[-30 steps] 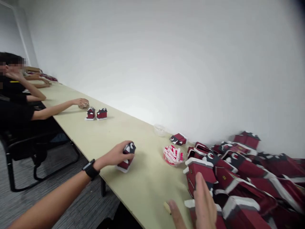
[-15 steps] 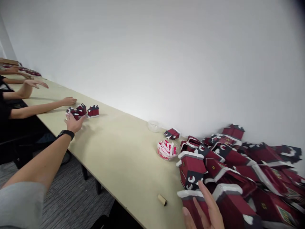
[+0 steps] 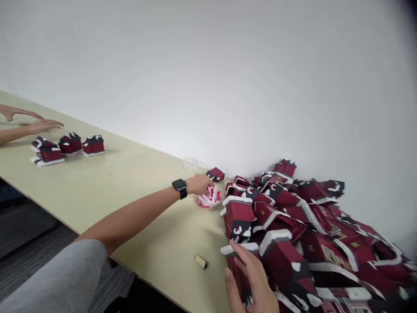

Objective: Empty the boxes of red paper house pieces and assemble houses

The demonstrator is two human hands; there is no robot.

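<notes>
My left hand (image 3: pixel 199 184), below a black wristwatch, reaches over the rim of a clear round bowl (image 3: pixel 210 201) of red and white pieces. Its fingers are bent down at the pieces; whether they grip one is too small to tell. My right hand (image 3: pixel 250 278) has its thumb and fingers apart and holds nothing, beside the near edge of a big heap of dark red toy houses (image 3: pixel 282 261) with white, snow-like trim. Three more houses stand on the table at the left, one of them (image 3: pixel 93 145) slightly apart from the others.
Another person's hands (image 3: pixel 42 126) are over the table at the far left. A clear, shallow container (image 3: pixel 191 165) lies near the wall, with a small house (image 3: pixel 216 174) beside it. A small tan block (image 3: pixel 201 261) lies near the table's front edge.
My left hand has let go of the leftmost house and moved right to the bowl. The view has turned right. My right hand remains by the heap, open.
</notes>
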